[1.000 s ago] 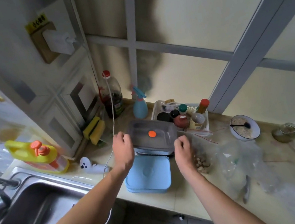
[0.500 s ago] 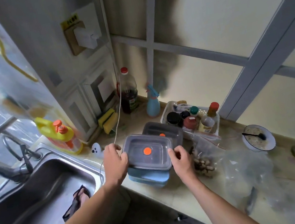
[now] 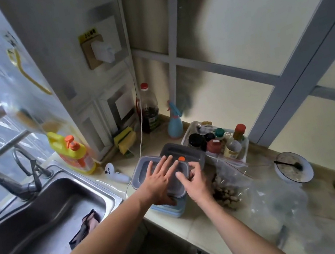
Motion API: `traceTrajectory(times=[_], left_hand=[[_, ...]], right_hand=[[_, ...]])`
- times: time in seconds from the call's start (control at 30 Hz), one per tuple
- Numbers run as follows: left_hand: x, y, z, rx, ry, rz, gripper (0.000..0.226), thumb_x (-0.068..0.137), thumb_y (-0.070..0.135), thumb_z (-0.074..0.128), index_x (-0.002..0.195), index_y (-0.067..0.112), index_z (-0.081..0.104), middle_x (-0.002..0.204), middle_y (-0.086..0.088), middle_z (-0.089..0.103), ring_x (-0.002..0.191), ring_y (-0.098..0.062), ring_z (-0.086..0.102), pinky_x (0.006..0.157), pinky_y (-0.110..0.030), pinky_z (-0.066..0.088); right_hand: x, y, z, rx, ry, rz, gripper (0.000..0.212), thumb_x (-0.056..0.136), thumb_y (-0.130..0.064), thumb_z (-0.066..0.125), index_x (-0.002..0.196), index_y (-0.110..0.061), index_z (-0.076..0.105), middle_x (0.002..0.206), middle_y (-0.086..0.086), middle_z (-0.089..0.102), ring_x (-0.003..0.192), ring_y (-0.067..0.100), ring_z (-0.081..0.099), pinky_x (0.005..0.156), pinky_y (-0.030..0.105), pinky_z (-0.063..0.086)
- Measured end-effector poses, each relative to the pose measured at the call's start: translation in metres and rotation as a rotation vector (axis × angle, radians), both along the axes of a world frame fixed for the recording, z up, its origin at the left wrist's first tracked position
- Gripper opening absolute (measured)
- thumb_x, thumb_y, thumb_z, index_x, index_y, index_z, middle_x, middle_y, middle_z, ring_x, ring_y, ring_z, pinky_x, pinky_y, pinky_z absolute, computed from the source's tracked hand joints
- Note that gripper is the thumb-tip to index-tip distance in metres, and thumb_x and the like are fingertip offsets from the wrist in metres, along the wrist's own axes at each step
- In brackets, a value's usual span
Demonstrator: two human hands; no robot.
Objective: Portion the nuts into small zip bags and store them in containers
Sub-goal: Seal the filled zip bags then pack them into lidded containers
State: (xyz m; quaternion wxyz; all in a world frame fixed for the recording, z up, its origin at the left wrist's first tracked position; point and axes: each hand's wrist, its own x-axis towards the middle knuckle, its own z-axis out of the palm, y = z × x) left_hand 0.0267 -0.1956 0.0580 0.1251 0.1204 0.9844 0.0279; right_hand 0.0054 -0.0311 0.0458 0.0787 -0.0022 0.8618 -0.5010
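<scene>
left of the grey-lidded container (image 3: pixel 139 174) lie the steel sink (image 3: pixel 43 216) and, behind it, the yellow soap bottle (image 3: pixel 72 153). the container itself sits on the counter (image 3: pixel 202 228) edge, stacked on a light blue container (image 3: pixel 176 209), with a second grey lid (image 3: pixel 189 152) just behind it. the left hand (image 3: pixel 160 180) lies flat on the lid, fingers straight and spread, pressing down. just right of it, the right hand (image 3: pixel 194 181) rests at the lid's right edge, fingers bent over the rim; whether they grip or only press i cannot tell. both forearms reach in from below, the left one crossing over the sink's corner.

right of the container, touching the right hand's far side, sits a clear zip bag of nuts (image 3: pixel 227 192), with more loose clear bags (image 3: pixel 276 204) beyond it, then a bowl (image 3: pixel 293 168) with a dark spoon.

this looks like the storing step: sealing a lid. next, probably, press round each edge until it seats, keeping the stack from sliding off the counter edge.
</scene>
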Motion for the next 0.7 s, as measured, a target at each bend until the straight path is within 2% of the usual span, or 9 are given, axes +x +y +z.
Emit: traceTrajectory(times=[0.03, 0.1, 0.17, 0.3, 0.4, 0.5, 0.57, 0.6, 0.7], left_hand=[[-0.001, 0.003, 0.003, -0.016, -0.01, 0.026, 0.132, 0.074, 0.066, 0.072, 0.156, 0.02, -0.02, 0.164, -0.003, -0.024, 0.15, -0.023, -0.024, 0.122, -0.058, -0.008], [-0.001, 0.008, 0.006, -0.038, -0.024, 0.058, 0.131, 0.075, 0.059, 0.074, 0.156, 0.018, -0.021, 0.166, -0.004, -0.019, 0.152, -0.025, -0.02, 0.121, -0.06, -0.005], [0.0, 0.012, 0.006, -0.077, -0.021, 0.058, 0.131, 0.075, 0.058, 0.074, 0.155, 0.017, -0.022, 0.166, -0.006, -0.018, 0.152, -0.027, -0.02, 0.121, -0.061, -0.004], [-0.001, 0.013, 0.008, -0.12, -0.045, 0.015, 0.133, 0.076, 0.059, 0.074, 0.154, 0.014, -0.024, 0.165, -0.01, -0.02, 0.151, -0.031, -0.022, 0.12, -0.062, -0.006], [-0.015, 0.004, 0.015, -0.176, -0.087, -0.069, 0.144, 0.066, 0.068, 0.077, 0.155, 0.013, -0.023, 0.166, -0.011, -0.016, 0.152, -0.032, -0.016, 0.121, -0.06, -0.004], [-0.024, -0.003, 0.018, -0.198, -0.115, -0.09, 0.153, 0.057, 0.076, 0.078, 0.155, 0.014, -0.022, 0.166, -0.012, -0.014, 0.153, -0.033, -0.014, 0.121, -0.06, -0.004], [-0.026, -0.002, 0.019, -0.182, -0.126, -0.076, 0.155, 0.054, 0.078, 0.078, 0.155, 0.015, -0.021, 0.166, -0.012, -0.013, 0.153, -0.033, -0.013, 0.122, -0.06, -0.005], [-0.026, -0.001, 0.02, -0.182, -0.123, -0.075, 0.156, 0.052, 0.078, 0.079, 0.156, 0.015, -0.019, 0.166, -0.012, -0.011, 0.153, -0.034, -0.01, 0.122, -0.06, -0.003], [-0.026, 0.002, 0.021, -0.209, -0.098, -0.081, 0.158, 0.051, 0.081, 0.077, 0.156, 0.013, -0.018, 0.166, -0.012, -0.008, 0.153, -0.034, -0.006, 0.121, -0.062, 0.0]], right_hand=[[0.001, 0.0, -0.001, 0.012, 0.006, 0.022, 0.046, 0.084, -0.033, 0.081, 0.117, -0.018, 0.053, 0.095, -0.001, 0.064, 0.082, 0.01, 0.061, 0.07, 0.009, 0.045], [0.004, -0.001, -0.003, 0.06, 0.006, 0.054, 0.062, 0.08, -0.033, 0.085, 0.127, -0.018, 0.049, 0.121, 0.004, 0.061, 0.108, 0.017, 0.06, 0.091, 0.026, 0.051], [0.004, -0.003, 0.0, 0.097, 0.002, 0.07, 0.067, 0.079, -0.025, 0.086, 0.132, -0.013, 0.045, 0.133, 0.008, 0.053, 0.121, 0.021, 0.053, 0.1, 0.032, 0.047], [-0.003, -0.004, 0.009, 0.126, -0.068, 0.088, 0.064, 0.08, -0.014, 0.083, 0.128, -0.01, 0.04, 0.123, 0.002, 0.039, 0.119, 0.02, 0.047, 0.097, 0.029, 0.04], [-0.011, -0.005, 0.011, 0.172, -0.133, 0.1, 0.063, 0.08, -0.013, 0.081, 0.124, -0.007, 0.036, 0.118, 0.0, 0.033, 0.117, 0.019, 0.043, 0.093, 0.025, 0.036], [-0.02, -0.009, 0.01, 0.234, -0.172, 0.107, 0.068, 0.079, -0.02, 0.083, 0.122, -0.01, 0.032, 0.119, 0.001, 0.029, 0.115, 0.016, 0.036, 0.101, 0.031, 0.04], [-0.024, -0.013, 0.01, 0.262, -0.204, 0.12, 0.08, 0.078, -0.024, 0.084, 0.133, -0.007, 0.028, 0.129, 0.004, 0.031, 0.123, 0.018, 0.037, 0.107, 0.034, 0.039], [-0.025, -0.015, 0.009, 0.273, -0.231, 0.126, 0.091, 0.079, -0.026, 0.083, 0.143, -0.005, 0.022, 0.142, 0.008, 0.03, 0.132, 0.022, 0.037, 0.111, 0.035, 0.039], [-0.025, -0.019, 0.011, 0.301, -0.272, 0.116, 0.11, 0.08, -0.027, 0.083, 0.155, -0.006, 0.005, 0.161, 0.017, 0.015, 0.146, 0.03, 0.03, 0.113, 0.036, 0.039]])
